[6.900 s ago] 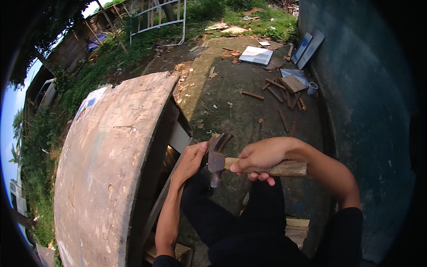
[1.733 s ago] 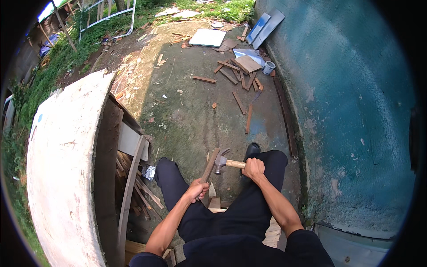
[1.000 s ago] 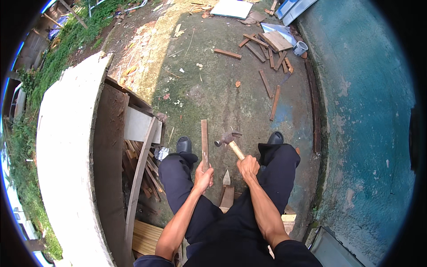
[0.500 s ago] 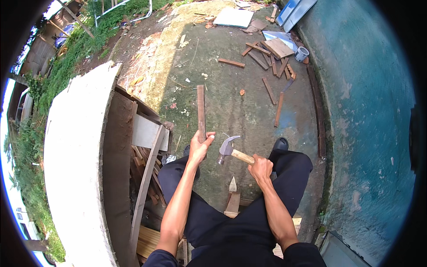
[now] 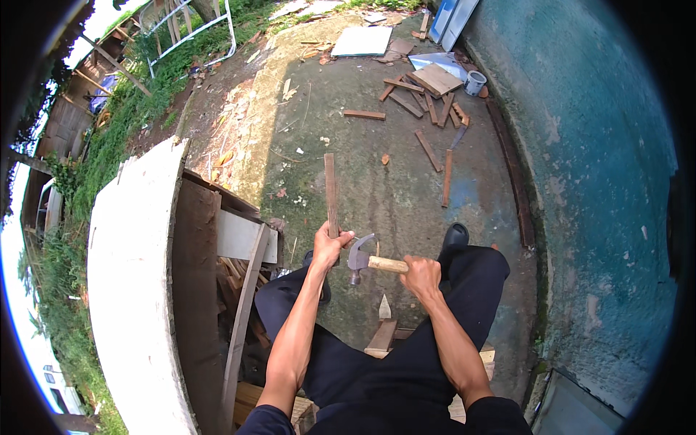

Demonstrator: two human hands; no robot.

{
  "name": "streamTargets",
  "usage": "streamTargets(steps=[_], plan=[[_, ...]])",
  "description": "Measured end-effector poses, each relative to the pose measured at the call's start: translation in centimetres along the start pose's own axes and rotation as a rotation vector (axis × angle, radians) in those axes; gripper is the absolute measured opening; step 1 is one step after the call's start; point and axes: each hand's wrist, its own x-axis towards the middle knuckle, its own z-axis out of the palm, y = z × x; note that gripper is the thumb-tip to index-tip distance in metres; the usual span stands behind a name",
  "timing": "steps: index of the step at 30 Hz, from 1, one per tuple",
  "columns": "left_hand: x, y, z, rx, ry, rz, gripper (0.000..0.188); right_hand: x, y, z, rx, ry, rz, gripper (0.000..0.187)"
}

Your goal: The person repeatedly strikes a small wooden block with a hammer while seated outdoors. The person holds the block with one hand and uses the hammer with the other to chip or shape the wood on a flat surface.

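Observation:
My left hand (image 5: 330, 248) is closed around the lower part of a narrow brown wooden strip (image 5: 330, 185), which points away from me. In my right hand (image 5: 422, 275) is a claw hammer (image 5: 388, 264), gripped by its pale wooden handle. Its grey metal head lies just right of my left hand, claw pointing away and striking face toward me; a small gap seems to separate it from the fingers. Between my legs a wooden piece (image 5: 382, 335) shows, with a pale pointed tip (image 5: 384, 307) beyond it.
Several wooden strips (image 5: 429, 151) lie on the concrete ahead, heaped near a board (image 5: 436, 78), a handsaw (image 5: 460, 125) and a grey can (image 5: 475, 83). A white panel (image 5: 362, 41) lies farther off. At left stands a large pale board (image 5: 138, 290); a teal wall (image 5: 580, 181) rises at right.
The hammer has moved left and a little toward me, its head now closer to my left hand. The wooden strip has come slightly nearer in view. My head view has shifted a little.

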Motion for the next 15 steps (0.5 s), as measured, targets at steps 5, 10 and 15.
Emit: streamTargets(steps=[5, 10, 15], plan=[[-0.7, 0.6, 0.3, -0.062, 0.034, -0.021, 0.028, 0.5, 0.3, -0.9, 0.042, -0.024, -0.006, 0.024], [-2.2, 2.4, -0.3, 0.17, -0.009, 0.05, 0.026, 0.7, 0.5, -2.2, 0.041, -0.113, -0.015, 0.024], [-4.0, 5.1, -1.3, 0.125, -0.107, -0.029, 0.029, 0.8, 0.4, -2.7, 0.087, -0.082, -0.058, 0.022]])
